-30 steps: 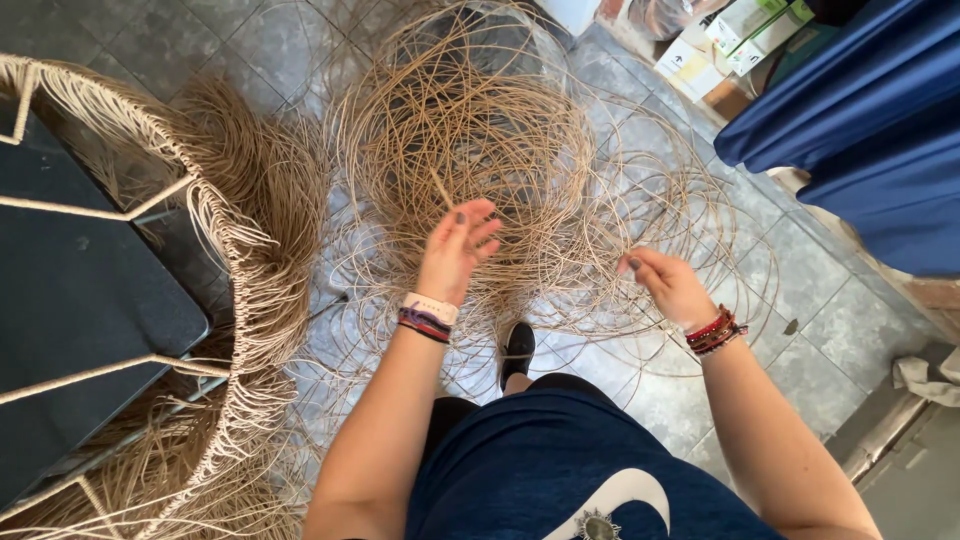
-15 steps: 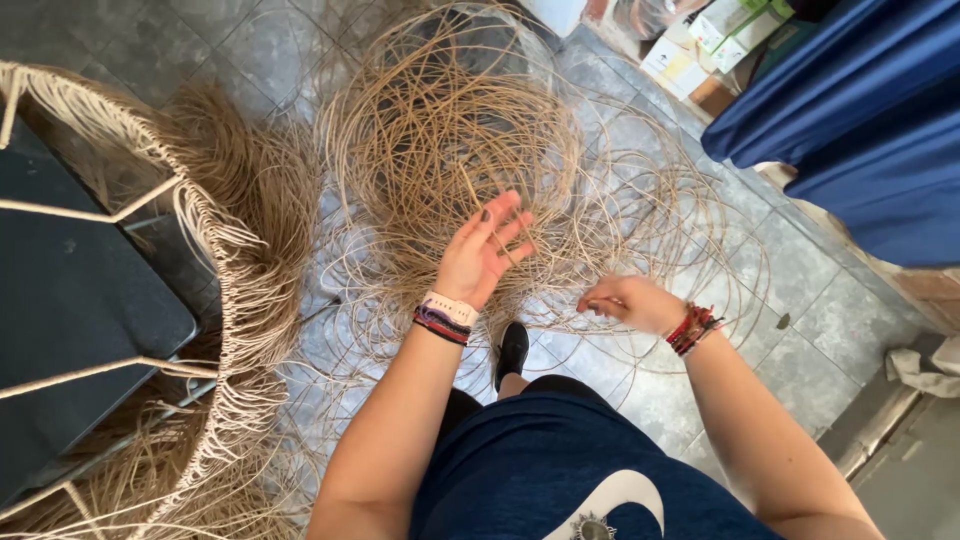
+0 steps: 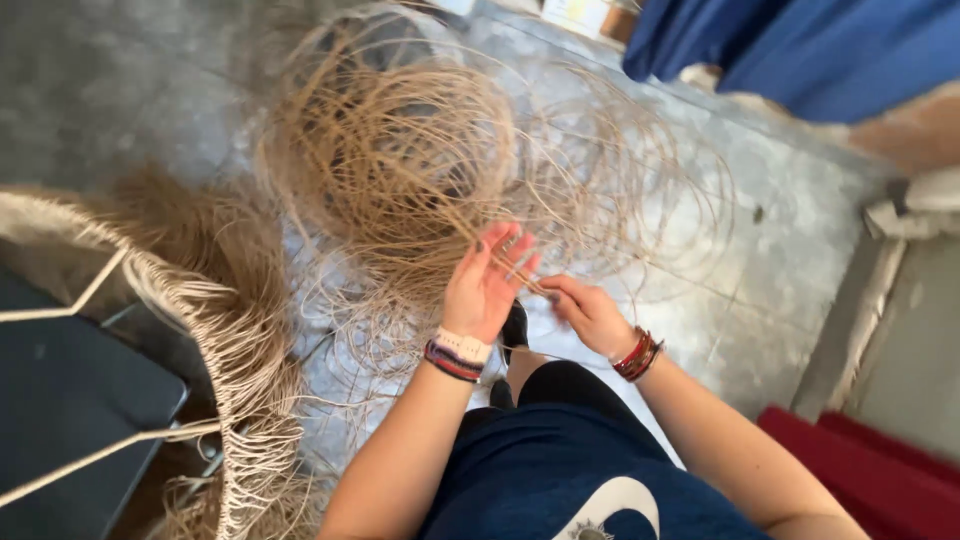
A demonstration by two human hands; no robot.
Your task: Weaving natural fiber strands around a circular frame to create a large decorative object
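A big tangled coil of thin tan rattan strands [image 3: 400,160] lies on the grey floor in front of me. My left hand [image 3: 487,285] is raised over its near edge, palm turned inward and fingers spread, with a few strands running between the fingertips. My right hand [image 3: 588,312] sits just to the right, fingers curled and pinching a strand that leads toward the left hand. Both wrists wear bracelets. Looser loops of strand [image 3: 640,190] fan out to the right of the coil.
A half-woven wicker frame [image 3: 215,330] with a fringe of loose strands stands at the left, over a dark seat panel [image 3: 70,420]. Blue fabric [image 3: 800,50] hangs at the top right. A red mat [image 3: 880,470] lies at the lower right. My dark shoe [image 3: 514,325] shows between the hands.
The view has tilted and moved closer to the coil. My right hand has come left toward my left hand and closed on a strand; the left hand has turned palm inward.
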